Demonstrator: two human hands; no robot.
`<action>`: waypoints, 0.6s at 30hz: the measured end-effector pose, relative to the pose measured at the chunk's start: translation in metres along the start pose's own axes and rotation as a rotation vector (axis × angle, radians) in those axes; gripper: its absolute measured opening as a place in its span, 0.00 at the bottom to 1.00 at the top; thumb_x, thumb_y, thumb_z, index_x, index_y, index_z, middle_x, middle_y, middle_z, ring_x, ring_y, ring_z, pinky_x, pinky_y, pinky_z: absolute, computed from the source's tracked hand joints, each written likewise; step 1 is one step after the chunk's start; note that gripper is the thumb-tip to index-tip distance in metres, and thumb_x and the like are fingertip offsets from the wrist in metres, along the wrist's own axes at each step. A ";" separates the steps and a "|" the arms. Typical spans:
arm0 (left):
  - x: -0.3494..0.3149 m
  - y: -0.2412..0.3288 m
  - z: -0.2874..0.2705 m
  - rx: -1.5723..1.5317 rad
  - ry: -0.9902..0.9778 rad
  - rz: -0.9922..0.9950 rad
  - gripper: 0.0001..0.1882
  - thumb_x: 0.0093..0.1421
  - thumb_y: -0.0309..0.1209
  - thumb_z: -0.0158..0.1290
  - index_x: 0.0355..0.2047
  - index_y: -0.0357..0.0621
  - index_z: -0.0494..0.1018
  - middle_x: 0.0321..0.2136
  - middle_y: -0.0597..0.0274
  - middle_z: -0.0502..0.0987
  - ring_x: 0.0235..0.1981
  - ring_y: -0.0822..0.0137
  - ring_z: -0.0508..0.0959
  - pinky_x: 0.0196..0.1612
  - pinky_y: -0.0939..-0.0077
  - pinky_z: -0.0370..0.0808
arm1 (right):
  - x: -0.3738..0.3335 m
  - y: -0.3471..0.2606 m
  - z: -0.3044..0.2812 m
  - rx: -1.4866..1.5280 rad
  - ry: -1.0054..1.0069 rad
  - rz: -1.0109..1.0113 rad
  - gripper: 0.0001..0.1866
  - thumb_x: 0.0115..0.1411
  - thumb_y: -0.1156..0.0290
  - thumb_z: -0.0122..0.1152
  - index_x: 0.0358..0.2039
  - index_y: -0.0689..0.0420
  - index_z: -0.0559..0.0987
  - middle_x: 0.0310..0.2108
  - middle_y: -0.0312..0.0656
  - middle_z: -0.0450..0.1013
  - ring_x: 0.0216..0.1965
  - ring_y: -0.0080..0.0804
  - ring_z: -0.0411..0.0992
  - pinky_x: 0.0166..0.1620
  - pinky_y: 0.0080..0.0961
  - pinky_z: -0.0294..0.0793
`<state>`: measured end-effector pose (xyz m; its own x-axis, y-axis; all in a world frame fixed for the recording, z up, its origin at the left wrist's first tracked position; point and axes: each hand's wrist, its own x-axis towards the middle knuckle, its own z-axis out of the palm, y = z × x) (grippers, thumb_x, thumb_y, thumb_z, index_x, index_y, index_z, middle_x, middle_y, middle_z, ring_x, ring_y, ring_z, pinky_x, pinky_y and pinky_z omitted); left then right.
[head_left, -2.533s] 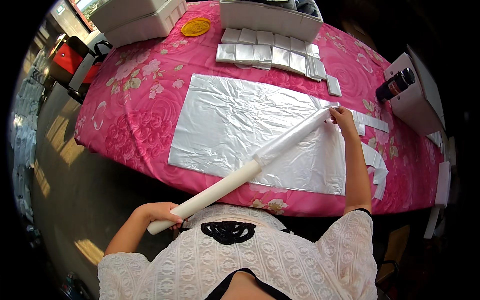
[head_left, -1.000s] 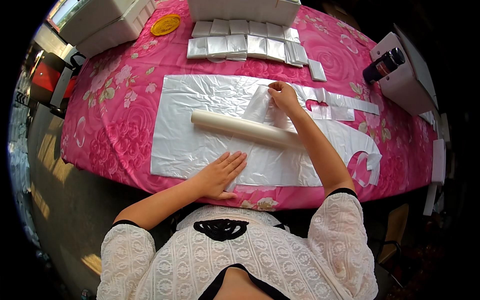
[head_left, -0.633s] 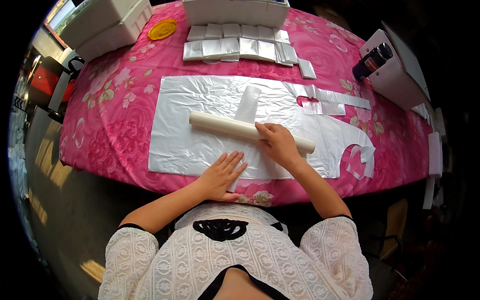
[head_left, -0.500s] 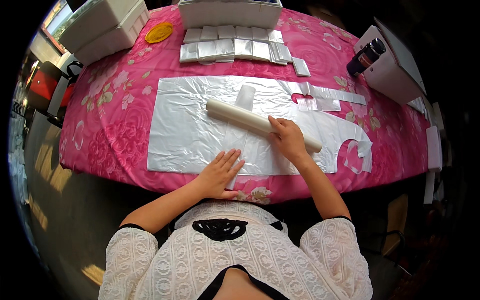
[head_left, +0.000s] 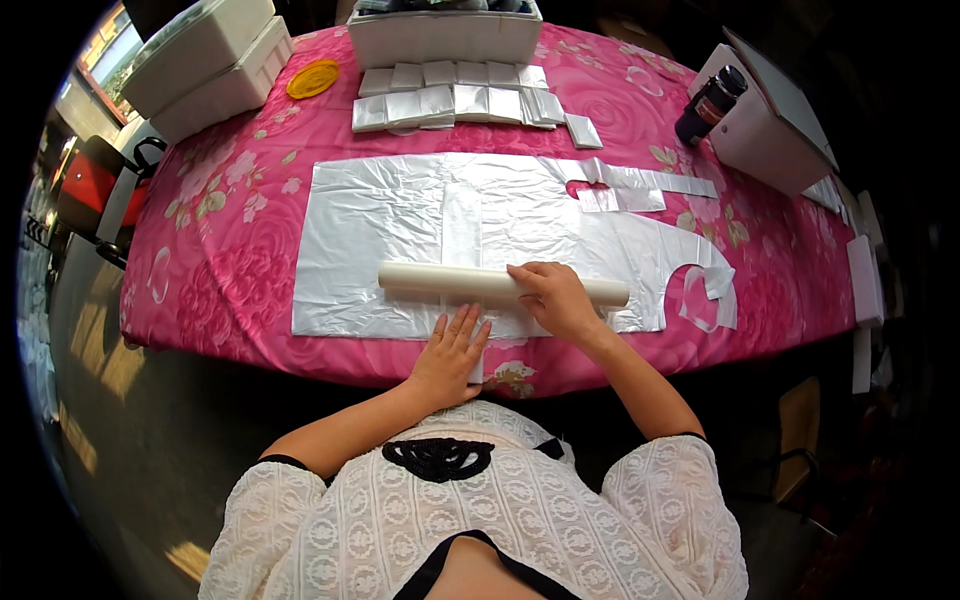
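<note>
A shiny whitish plastic sheet point(head_left: 370, 225), shaped like an apron with curved cut-outs on its right side, lies flat and creased in front of me. Across its middle runs a narrow folded strip point(head_left: 461, 220) of the same film. My right hand point(head_left: 562, 303) grips a long cream-coloured tube point(head_left: 430, 277), which rests nearly level over the sheet and strip. Fingers stretched out, my left hand point(head_left: 448, 360) presses flat on the strip's near end at the table edge. Part of that end is hidden under the palm.
Folded plastic packets point(head_left: 470, 103) sit in two rows beyond the sheet, before a white foam box point(head_left: 445, 38). More foam boxes point(head_left: 215, 80) and a yellow disc point(head_left: 313, 79) are at far left. A dark flask point(head_left: 711, 105) stands by a white box point(head_left: 765, 135) at right.
My right hand has brought the tube nearer to me and turned it from slanting to almost level. The strip now lies straighter. My left hand stays flat near the table edge.
</note>
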<state>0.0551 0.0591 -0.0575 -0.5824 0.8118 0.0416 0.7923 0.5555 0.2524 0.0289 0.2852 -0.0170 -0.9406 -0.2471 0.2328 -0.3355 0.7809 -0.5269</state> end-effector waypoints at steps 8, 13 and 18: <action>0.000 0.006 0.003 0.049 -0.068 0.044 0.47 0.42 0.44 0.58 0.58 0.36 0.52 0.61 0.44 0.48 0.64 0.52 0.46 0.62 0.54 0.45 | 0.025 0.001 0.024 -0.077 0.033 -0.067 0.23 0.45 0.77 0.59 0.45 0.51 0.75 0.41 0.39 0.71 0.44 0.37 0.67 0.51 0.33 0.60; -0.001 0.004 0.003 0.062 -0.045 0.112 0.44 0.42 0.41 0.57 0.57 0.37 0.54 0.61 0.45 0.49 0.63 0.52 0.49 0.61 0.55 0.48 | 0.058 0.021 0.025 -0.143 0.110 -0.037 0.23 0.46 0.75 0.58 0.46 0.50 0.74 0.41 0.38 0.72 0.45 0.37 0.67 0.52 0.33 0.60; -0.003 0.001 0.010 0.105 0.002 0.165 0.40 0.43 0.39 0.56 0.56 0.38 0.56 0.60 0.45 0.51 0.62 0.51 0.51 0.60 0.55 0.50 | 0.088 0.037 0.027 -0.167 0.130 -0.038 0.22 0.47 0.76 0.56 0.46 0.50 0.75 0.40 0.38 0.72 0.44 0.36 0.67 0.52 0.32 0.59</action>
<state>0.0598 0.0587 -0.0667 -0.4437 0.8929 0.0759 0.8914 0.4311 0.1398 -0.0681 0.2773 -0.0381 -0.9092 -0.2109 0.3591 -0.3476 0.8591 -0.3756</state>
